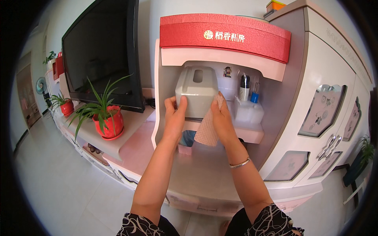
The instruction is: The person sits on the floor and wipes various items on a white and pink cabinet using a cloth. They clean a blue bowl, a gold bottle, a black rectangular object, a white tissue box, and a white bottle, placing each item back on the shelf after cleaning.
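Observation:
A light grey plastic tissue box (197, 101) with an oval slot in its top is held between both hands, at the upper shelf of a pink and white cabinet. My left hand (174, 118) grips its left side, thumb on the front. My right hand (222, 119) presses its right side and also holds a pink textured cloth (208, 129), which hangs down below the box. A metal bangle circles the right wrist. Whether the box's base touches the shelf (251, 135) cannot be told.
White foam-like packs (249, 111) stand right of the box, bearing a white-and-black container (244, 88) and a blue bottle (255, 94). A red box (224, 35) lies on the cabinet top. Left are a television (100, 53) and a spider plant in a red pot (109, 125).

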Tool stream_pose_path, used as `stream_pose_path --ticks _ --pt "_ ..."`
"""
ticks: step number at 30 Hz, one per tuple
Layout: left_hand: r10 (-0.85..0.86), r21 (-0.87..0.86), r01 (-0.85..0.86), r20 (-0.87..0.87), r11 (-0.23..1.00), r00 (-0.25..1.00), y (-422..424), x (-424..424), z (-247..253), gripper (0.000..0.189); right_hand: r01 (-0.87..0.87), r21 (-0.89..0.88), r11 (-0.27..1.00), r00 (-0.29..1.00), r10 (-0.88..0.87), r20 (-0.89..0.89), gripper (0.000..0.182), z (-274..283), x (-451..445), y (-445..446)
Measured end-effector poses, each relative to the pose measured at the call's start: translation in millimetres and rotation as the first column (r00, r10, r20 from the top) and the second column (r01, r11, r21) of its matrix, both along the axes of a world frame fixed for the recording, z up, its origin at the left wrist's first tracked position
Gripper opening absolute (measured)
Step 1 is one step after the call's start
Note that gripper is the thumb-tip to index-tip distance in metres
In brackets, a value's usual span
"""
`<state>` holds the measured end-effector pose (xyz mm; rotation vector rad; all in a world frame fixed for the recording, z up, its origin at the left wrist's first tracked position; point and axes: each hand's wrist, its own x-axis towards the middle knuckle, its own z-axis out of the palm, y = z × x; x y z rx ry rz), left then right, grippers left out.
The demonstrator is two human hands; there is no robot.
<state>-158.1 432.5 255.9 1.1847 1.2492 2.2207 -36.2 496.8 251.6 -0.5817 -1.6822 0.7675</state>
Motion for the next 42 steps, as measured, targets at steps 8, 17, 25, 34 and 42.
stream_pose_path --ticks 8,17,25,34,42 --pt "0.002 0.037 -0.012 0.269 0.999 0.963 -59 21 11 0.035 -0.114 0.105 0.988 0.974 0.132 -0.185 0.047 -10 25 -60" --pt "-0.176 -0.147 0.244 0.367 0.958 0.913 -113 27 -34 0.065 0.067 0.331 0.941 0.998 -0.067 -0.010 0.042 -64 63 -134" --pt "-0.523 -0.239 0.599 0.314 0.764 0.792 -140 19 -51 0.070 -0.071 0.272 0.960 0.996 0.082 -0.029 0.046 -95 81 -140" --pt "-0.367 -0.229 0.443 0.309 0.867 0.877 -186 42 -108 0.083 -0.187 -0.036 0.982 0.955 0.173 -0.242 0.039 -84 119 -141" --pt "-0.403 -0.287 0.414 0.101 0.864 0.910 -191 63 -171 0.091 -0.294 0.609 0.736 0.804 -0.155 0.575 0.047 -88 95 -185"
